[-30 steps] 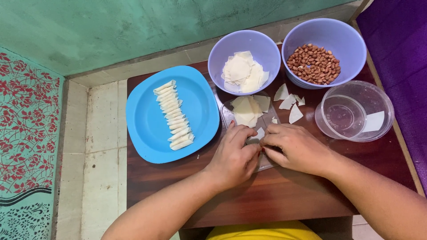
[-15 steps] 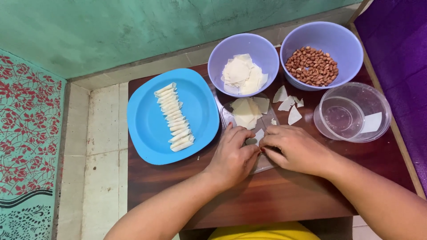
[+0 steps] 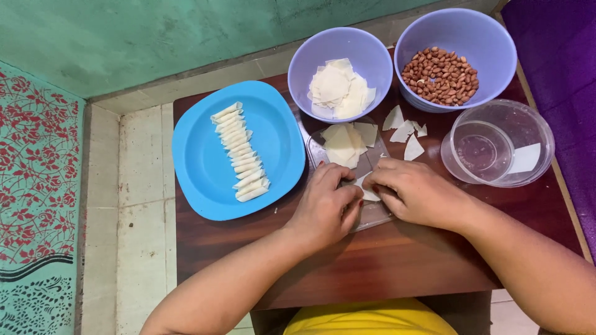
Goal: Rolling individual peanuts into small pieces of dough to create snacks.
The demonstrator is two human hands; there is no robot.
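My left hand [image 3: 326, 208] and my right hand [image 3: 415, 192] meet over a clear flat board [image 3: 372, 214] on a low brown table [image 3: 397, 260]. Both pinch a small pale piece of dough wrapper [image 3: 366, 187] between their fingertips. More pale wrappers [image 3: 347, 144] lie stacked on the far end of the board. A blue plate [image 3: 205, 167] to the left holds a row of several rolled pale wrappers [image 3: 241, 152]. A lilac bowl [image 3: 316, 53] holds cut wrappers, and a second lilac bowl [image 3: 490, 43] holds peanuts [image 3: 441, 75].
A clear plastic tub [image 3: 500, 146] stands at the right of the table. Loose wrapper scraps [image 3: 405, 131] lie between the bowls and the tub. A patterned red and teal mat [image 3: 37, 186] lies on the floor at the left, a purple cloth [image 3: 559, 37] at the right.
Both hands stay over the board with the wrapper piece; the fingers have shifted only slightly.
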